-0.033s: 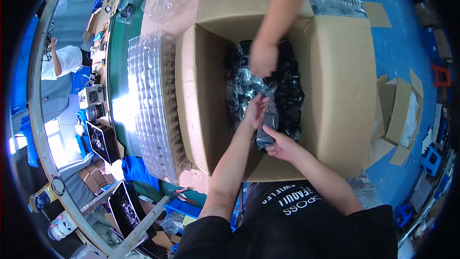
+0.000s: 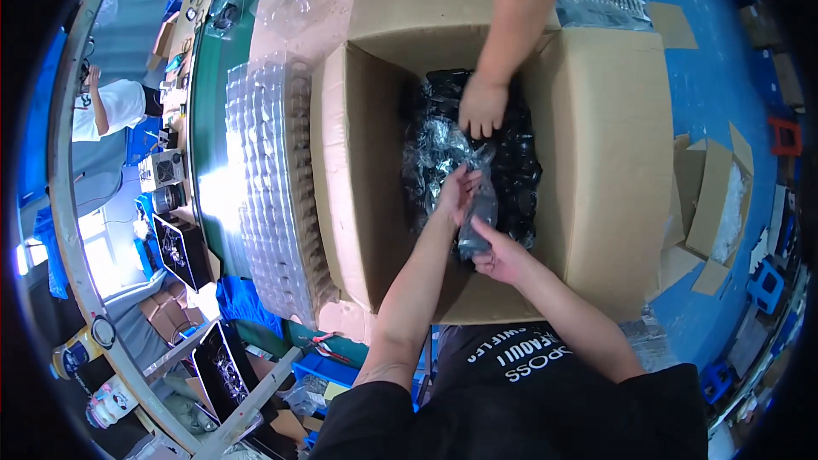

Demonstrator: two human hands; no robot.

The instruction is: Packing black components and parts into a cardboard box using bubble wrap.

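Over the open cardboard box (image 2: 609,170) I hold a dark grey, elongated thing in a clear plastic bag (image 2: 480,217); its exact kind is not clear. My right hand (image 2: 504,257) is closed on its near end, with the thumb on top. At its far end, the curled fingers of my left hand (image 2: 460,192) grip the plastic of the bag. Below lie several black bagged items (image 2: 518,166) in the box. A co-worker's hand (image 2: 484,109) reaches in from the far side, fingers pointing down just beyond my left hand.
Left of the box stands a stack of clear plastic trays (image 2: 268,179) on a green work surface (image 2: 213,132). More bagged trays (image 2: 601,0) lie at the far right. Opened cartons (image 2: 707,204) rest on the blue floor. A metal frame (image 2: 256,405) runs along the lower left.
The co-worker's hand has shifted slightly right, and its fingers now show more clearly. The bagged thing has turned a little in my hands, while my arms stay nearly in place.
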